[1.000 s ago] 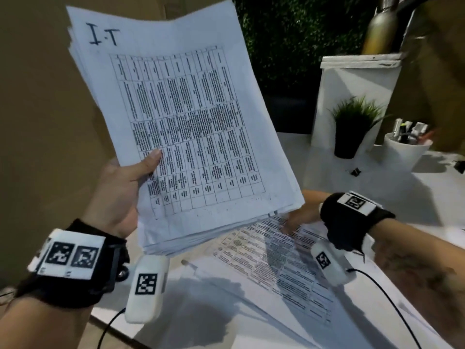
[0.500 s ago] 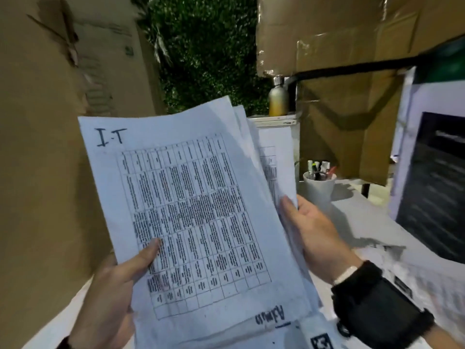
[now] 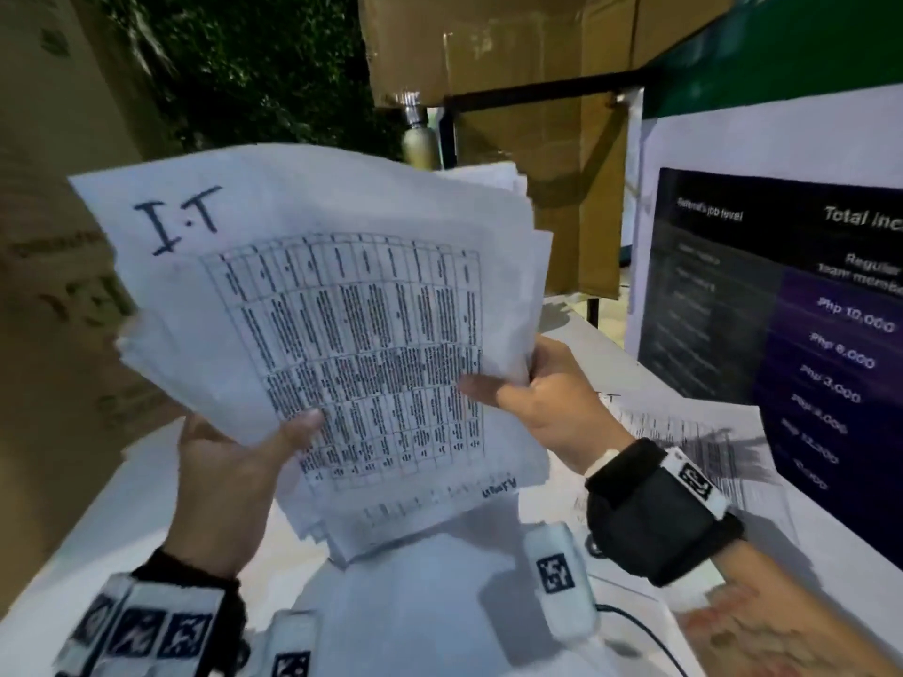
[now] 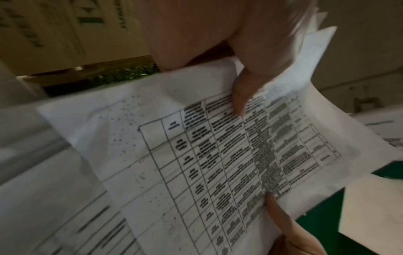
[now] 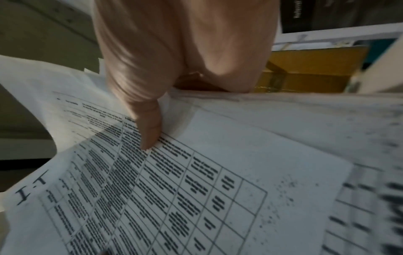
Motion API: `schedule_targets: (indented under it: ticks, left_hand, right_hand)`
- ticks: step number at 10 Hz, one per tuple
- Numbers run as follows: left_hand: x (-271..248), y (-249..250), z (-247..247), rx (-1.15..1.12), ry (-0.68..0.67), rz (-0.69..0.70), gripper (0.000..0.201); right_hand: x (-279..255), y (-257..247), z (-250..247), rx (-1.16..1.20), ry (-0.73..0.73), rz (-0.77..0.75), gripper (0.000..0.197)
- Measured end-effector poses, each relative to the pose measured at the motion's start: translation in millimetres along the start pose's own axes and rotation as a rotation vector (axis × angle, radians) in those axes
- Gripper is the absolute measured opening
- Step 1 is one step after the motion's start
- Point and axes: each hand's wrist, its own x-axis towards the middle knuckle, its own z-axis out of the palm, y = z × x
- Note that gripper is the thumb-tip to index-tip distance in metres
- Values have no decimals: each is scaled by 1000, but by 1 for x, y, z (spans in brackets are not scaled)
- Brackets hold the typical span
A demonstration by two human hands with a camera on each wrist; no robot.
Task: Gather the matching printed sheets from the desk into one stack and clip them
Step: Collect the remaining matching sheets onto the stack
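Observation:
I hold a thick stack of printed sheets [image 3: 342, 310] up over the white desk [image 3: 73, 544]. Its top sheet carries a table and a handwritten "I.T" at the upper left. My left hand [image 3: 229, 461] grips the lower left edge, thumb laid on the print. My right hand [image 3: 547, 388] pinches the right edge, thumb on top and fingers behind. The left wrist view shows the sheets [image 4: 229, 155] under my left thumb. The right wrist view shows the stack [image 5: 174, 189] under my right thumb. More printed sheets [image 3: 684, 432] lie on the desk at the right. No clip is in view.
A dark printed sign [image 3: 791, 334] stands at the right on the desk. Cardboard [image 3: 513, 90] hangs behind, with a metal bottle [image 3: 415, 144] past the stack and a hedge [image 3: 244, 66] beyond. A cardboard wall [image 3: 53, 285] closes the left side.
My right hand left the sheets lying on the desk and came up to take the stack's right edge. The stack now bows between both hands, and my view has swung right.

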Motion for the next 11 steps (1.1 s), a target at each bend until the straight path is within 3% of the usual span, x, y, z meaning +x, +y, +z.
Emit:
schedule_targets:
  ticks: [1, 2, 3, 4, 6, 8, 9, 10, 11]
  left_hand:
    - [-13, 39, 23, -105, -156, -8, 73]
    - [-2, 36, 26, -35, -128, -20, 34]
    - [8, 43, 32, 9, -65, 18, 17]
    - [15, 56, 40, -54, 14, 60, 20]
    - [7, 62, 36, -143, -115, -18, 55]
    - [17, 47, 29, -156, -24, -63, 58]
    - [17, 48, 28, -58, -30, 3, 32]
    - [16, 44, 22, -93, -109, -3, 46]
    - [13, 37, 21, -101, -254, -76, 43]
  right_hand:
    - [-6, 8, -2, 50, -17, 53, 42]
    - [-4, 6, 2, 80, 28, 33, 38]
    - [7, 0, 11, -4, 164, -47, 21]
    - [11, -11, 13, 15, 226, -135, 18]
    - [-1, -21, 5, 225, 88, -123, 27]
    - [5, -18, 11, 150, 165, -84, 30]
    - [10, -17, 8, 162, 116, -48, 29]
    - [13, -21, -4, 185, 35, -8, 38]
    - [14, -25, -12, 244, -17, -7, 38]
